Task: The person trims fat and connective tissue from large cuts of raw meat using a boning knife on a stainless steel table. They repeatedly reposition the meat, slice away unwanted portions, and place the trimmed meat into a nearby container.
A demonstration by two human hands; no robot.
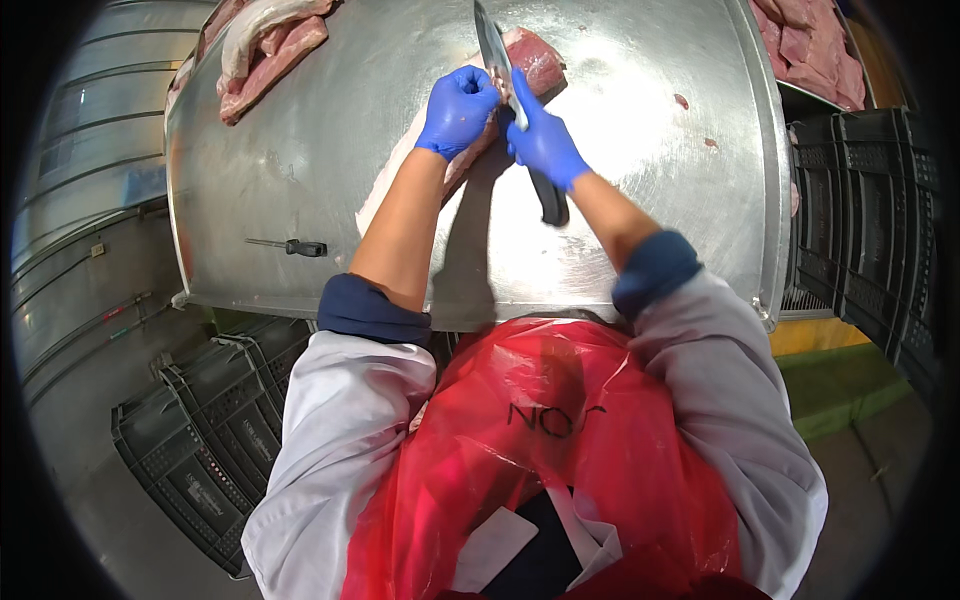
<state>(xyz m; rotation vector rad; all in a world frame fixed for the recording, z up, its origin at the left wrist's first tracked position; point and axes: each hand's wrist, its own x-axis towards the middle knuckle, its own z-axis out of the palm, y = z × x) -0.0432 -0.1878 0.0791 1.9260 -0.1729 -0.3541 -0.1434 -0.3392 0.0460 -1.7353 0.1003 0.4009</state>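
A long piece of meat (537, 62), like a loin with a pale fatty side, lies slantwise on the metal table (350, 130). My left hand (460, 110), in a blue glove, rests over it with the fingers curled closed. At its fingertips shows a small pinkish scrap of meat (499, 84), beside the blade. The knife (488, 38) is in my right hand (545, 140), also gloved in blue, its fingers wrapped round it. The blade points away from me and the black handle end sticks out below the hand. Both hands partly hide the meat.
A sharpening-steel-like tool (303, 247) with a black handle lies at the table's left. More meat (270, 60) is at the far left, and a heap of cuts (812, 50) at the far right. Black crates (870, 210) stand right of the table; others (205, 440) are lower left.
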